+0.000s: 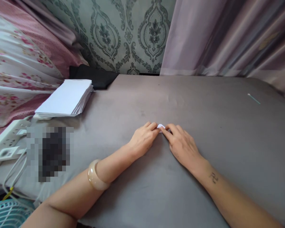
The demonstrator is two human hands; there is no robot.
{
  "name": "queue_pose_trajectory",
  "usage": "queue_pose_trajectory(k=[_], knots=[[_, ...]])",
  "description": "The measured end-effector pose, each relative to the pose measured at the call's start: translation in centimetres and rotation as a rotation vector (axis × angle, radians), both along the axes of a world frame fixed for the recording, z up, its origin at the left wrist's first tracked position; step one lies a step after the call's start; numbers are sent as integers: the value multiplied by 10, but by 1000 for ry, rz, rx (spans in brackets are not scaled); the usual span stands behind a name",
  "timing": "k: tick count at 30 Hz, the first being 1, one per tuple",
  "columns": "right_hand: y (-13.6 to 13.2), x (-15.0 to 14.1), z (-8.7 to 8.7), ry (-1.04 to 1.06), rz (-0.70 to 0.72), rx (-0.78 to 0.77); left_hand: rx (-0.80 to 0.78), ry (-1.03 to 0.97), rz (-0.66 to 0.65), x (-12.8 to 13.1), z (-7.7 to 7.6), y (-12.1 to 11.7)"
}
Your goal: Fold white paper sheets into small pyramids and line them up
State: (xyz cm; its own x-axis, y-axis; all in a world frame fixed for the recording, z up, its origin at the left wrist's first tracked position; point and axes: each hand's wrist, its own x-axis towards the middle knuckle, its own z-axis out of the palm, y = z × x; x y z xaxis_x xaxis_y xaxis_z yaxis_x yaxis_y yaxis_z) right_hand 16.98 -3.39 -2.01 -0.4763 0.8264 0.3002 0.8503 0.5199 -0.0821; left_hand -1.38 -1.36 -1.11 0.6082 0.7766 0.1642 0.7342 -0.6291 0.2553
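Note:
A small folded piece of white paper [161, 126] lies at the middle of the grey-covered surface [142, 101], mostly hidden by fingers. My left hand [145, 139] has its fingers closed on the paper's left side. From the right, my right hand [181, 142] grips the other side, its thumb and forefinger pressed on the paper. Both hands rest low on the cloth, their fingertips close together. How the paper is folded underneath cannot be made out.
At the left is a stack of white paper [66, 96], with a black folded item [92, 76] behind it. A white power strip [9, 139] with cables and a teal basket [9, 213] sit at the left edge. A cotton swab [254, 98] lies far right.

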Motion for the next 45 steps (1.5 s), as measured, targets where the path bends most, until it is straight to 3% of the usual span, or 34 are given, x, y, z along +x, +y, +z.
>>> queue_pose_trajectory(k=[5,14,20,25,30,34,38,41,45], knots=[[-2,2,4,-13,-49,-4,-81,-185,95,-1,-5,6],[11,3,-2,298,-166,-93,-357,-444,224,1,-9,27],[16,6,-4,411,-150,-200,-349,-467,222,2,-11,27],[18,6,-8,494,-69,-223,-446,-614,184,4,-12,24],[17,3,-3,628,-95,-296,-496,-785,130,6,-11,22],[17,0,1,817,-112,-398,-520,-886,102,7,-11,20],[18,-4,1,1172,-57,-477,-504,-1039,96,10,-10,15],[17,-5,3,1374,18,-490,-594,-1111,133,12,-3,7],[15,-2,10,1464,7,-575,-755,-1071,167,10,8,-5]])
